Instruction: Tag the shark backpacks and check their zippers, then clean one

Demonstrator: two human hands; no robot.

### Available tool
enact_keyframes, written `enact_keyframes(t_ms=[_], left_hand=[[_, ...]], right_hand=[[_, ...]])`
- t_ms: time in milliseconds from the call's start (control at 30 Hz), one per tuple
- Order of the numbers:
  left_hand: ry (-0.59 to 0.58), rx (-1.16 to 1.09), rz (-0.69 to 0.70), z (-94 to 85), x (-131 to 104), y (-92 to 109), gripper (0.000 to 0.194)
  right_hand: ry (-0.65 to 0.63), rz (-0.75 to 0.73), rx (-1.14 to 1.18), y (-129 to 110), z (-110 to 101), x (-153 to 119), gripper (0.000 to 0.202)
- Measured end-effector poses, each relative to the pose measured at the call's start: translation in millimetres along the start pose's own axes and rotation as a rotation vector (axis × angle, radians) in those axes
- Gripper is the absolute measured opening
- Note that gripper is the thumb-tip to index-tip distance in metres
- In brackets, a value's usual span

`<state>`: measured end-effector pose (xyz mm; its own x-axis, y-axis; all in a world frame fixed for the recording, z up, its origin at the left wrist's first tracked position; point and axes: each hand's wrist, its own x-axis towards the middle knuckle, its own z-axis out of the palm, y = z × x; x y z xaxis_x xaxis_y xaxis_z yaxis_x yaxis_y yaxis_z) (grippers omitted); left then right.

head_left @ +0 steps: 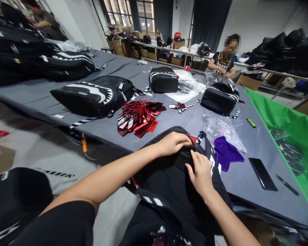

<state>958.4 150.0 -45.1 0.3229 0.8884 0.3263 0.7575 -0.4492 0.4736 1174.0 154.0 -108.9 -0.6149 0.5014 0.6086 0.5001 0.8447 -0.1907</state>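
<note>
A black backpack leans over the near table edge in front of me, its back panel and striped strap turned toward me. My left hand is closed with bent fingers on its upper edge, beside a bit of red tag. Just to the right, my right hand grips the same edge, thumb apart from the fingers and fingertips partly hidden. Beyond them lies a fanned bundle of red hang tags. A purple cloth rests right of the backpack, next to a clear plastic bag.
Other black backpacks with shark-mouth prints stand on the grey-covered table. At right lie a dark phone-like slab, tweezers-like tool and yellow-green cutter. An orange-handled tool hangs at the edge. A co-worker handles plastic across the table.
</note>
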Motion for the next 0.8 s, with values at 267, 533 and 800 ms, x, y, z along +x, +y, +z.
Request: enact_keyframes(t_ms=[267,533,800], left_hand=[[-0.365,0.437,-0.249,1.8,47.8,-37.0,0.124],[-0.379,0.57,-0.198,37.1,62.3,-61.3,0.113],[-0.386,0.642,-0.276,34.1,51.5,-46.9,0.118]], right_hand=[[-0.147,0.084,0.133,5.2,23.6,15.2,0.012],[-0.262,0.075,0.144,26.7,29.4,24.3,0.016],[-0.476,0.401,-0.197,36.7,53.3,76.0,0.108]])
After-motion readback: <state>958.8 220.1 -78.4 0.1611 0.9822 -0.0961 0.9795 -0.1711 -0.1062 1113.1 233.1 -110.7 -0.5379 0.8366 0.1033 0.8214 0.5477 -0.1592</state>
